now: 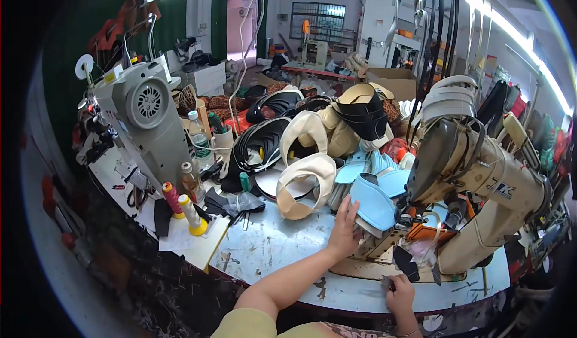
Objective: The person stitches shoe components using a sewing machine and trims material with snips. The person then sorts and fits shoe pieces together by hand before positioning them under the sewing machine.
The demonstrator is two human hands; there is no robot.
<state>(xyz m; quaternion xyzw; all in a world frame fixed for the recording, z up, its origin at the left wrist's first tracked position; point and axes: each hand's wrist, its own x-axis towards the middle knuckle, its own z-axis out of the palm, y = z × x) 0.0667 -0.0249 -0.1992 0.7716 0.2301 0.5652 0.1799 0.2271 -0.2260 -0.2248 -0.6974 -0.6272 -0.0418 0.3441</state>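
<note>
A light blue curved visor piece (371, 203) lies tilted under the head of the beige sewing machine (475, 182). My left hand (345, 233) grips its left and lower edge, with the fingers stretched along the rim and the thumb low. Near the table's front edge, right of the machine's base, my right hand (399, 293) is closed. A small greyish tip pokes out between its fingers; its kind cannot be made out. Behind the held piece more light blue pieces (354, 168) are stacked. Left of them stands a cream visor (306, 185).
Black and cream visors (258, 146) heap up behind the worktable (264, 248). Thread cones (191, 215), a plastic bottle (197, 130) and a second grey machine (144, 109) stand at left. Dark scraps (406, 263) lie by the machine's base. Straps (442, 37) hang at upper right.
</note>
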